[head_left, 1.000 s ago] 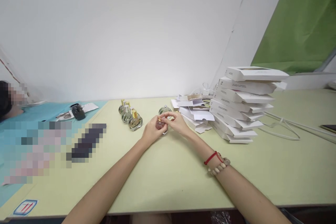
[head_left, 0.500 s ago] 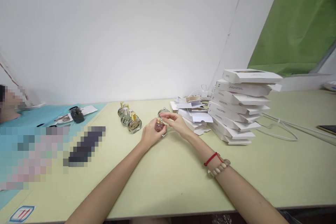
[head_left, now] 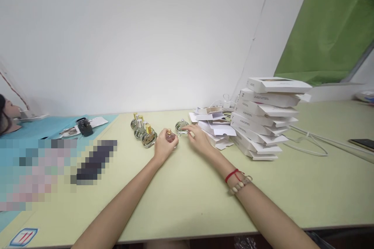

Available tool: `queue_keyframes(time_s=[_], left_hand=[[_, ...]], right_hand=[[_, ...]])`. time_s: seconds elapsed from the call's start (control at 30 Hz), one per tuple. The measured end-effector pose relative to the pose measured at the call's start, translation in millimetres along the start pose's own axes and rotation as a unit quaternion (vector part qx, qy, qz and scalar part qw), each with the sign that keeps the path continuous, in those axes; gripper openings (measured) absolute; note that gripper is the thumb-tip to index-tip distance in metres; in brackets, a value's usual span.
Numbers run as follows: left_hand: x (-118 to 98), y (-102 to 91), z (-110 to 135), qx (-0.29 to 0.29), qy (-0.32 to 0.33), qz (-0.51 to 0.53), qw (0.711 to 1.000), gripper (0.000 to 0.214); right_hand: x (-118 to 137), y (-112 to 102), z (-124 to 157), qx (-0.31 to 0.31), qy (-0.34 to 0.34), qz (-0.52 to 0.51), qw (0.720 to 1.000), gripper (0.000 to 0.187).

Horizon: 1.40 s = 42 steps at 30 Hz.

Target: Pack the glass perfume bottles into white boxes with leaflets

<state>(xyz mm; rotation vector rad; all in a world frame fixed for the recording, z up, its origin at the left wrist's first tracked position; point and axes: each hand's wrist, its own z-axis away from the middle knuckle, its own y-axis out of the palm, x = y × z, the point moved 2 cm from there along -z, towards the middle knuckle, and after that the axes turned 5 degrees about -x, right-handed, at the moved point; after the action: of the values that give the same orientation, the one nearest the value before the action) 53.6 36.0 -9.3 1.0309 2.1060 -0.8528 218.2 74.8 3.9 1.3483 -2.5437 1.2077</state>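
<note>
The left hand (head_left: 163, 144) is wrapped around a reddish glass bottle (head_left: 170, 136), gold neck uppermost, low over the middle of the counter (head_left: 187, 190). The right hand (head_left: 200, 139) is apart from it, fingers stretched toward a clear bottle (head_left: 181, 126); whether they touch the glass or pinch anything small cannot be told.

The likeliest trouble lies on the left side: the knuckles sit just beside the nearest of the capped bottles (head_left: 148, 139), and a short sideways swing could knock it into the others crowded behind. Smooth, rounded glass could also slip if the grip loosened, and because no tall cap shows over the gold neck, a tilt might let out whatever the bottle holds. On the other side, a careless fingertip could tip or nudge the clear bottle, and a wide sweep of the forearm could upset the uneven stack of white boxes (head_left: 260, 120).

The counter is pale yellow-green, with loose cartons (head_left: 214, 122) beside the stack, a white cable (head_left: 314, 148) and a dark phone (head_left: 362, 144) toward the right edge. A blue sheet (head_left: 35, 129) covers the far left and carries a dark jar (head_left: 84, 127). Behind rises a plain white wall (head_left: 146, 42), with a green panel (head_left: 327, 31) at upper right
</note>
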Motion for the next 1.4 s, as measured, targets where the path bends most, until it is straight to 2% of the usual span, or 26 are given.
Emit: queue_keyframes(time_s=[0.07, 0.13, 0.23, 0.4, 0.57, 0.67, 0.87, 0.97, 1.07, 1.23, 1.3, 1.4], left_hand=[[-2, 0.6, 2, 0.010, 0.019, -0.010, 1.000, 0.020], [-3, 1.4, 3, 0.020, 0.038, -0.023, 0.999, 0.019], [-3, 3.2, 3, 0.042, 0.058, -0.029, 0.997, 0.019], [-3, 4.3, 3, 0.065, 0.067, -0.031, 0.995, 0.024], [-10, -1.4, 6, 0.033, 0.092, -0.033, 0.995, 0.055], [-17, -5.8, 8, 0.021, 0.127, -0.026, 0.991, 0.049], [-24, -8.2, 8, 0.044, 0.152, -0.031, 0.987, 0.040], [-21, -7.7, 7, 0.032, 0.125, -0.007, 0.992, 0.041], [-14, -5.7, 6, 0.026, 0.072, 0.039, 0.996, 0.038], [-1, 1.7, 4, 0.077, -0.049, 0.144, 0.985, 0.040], [2, 4.8, 3, 0.100, -0.078, 0.178, 0.976, 0.042], [8, 7.3, 1, 0.096, -0.103, 0.187, 0.972, 0.044]], right_hand=[[2, 11, 5, 0.064, -0.044, 0.030, 0.997, 0.041], [1, 21, 9, 0.110, -0.060, 0.049, 0.991, 0.042], [-4, 29, 11, 0.142, -0.063, 0.054, 0.986, 0.039], [-8, 30, 10, 0.135, -0.056, 0.051, 0.988, 0.033], [-7, 27, 9, 0.118, -0.039, 0.064, 0.990, 0.029], [-6, 26, 8, 0.120, -0.041, 0.072, 0.989, 0.027], [-4, 24, 9, 0.122, -0.032, 0.089, 0.988, 0.029], [-2, 23, 9, 0.138, -0.048, 0.088, 0.985, 0.031], [-1, 23, 9, 0.154, -0.064, 0.080, 0.983, 0.031], [-7, 25, 8, 0.122, -0.035, 0.084, 0.988, 0.032], [-9, 26, 8, 0.116, -0.026, 0.086, 0.989, 0.033], [-9, 26, 9, 0.116, -0.023, 0.089, 0.989, 0.032]])
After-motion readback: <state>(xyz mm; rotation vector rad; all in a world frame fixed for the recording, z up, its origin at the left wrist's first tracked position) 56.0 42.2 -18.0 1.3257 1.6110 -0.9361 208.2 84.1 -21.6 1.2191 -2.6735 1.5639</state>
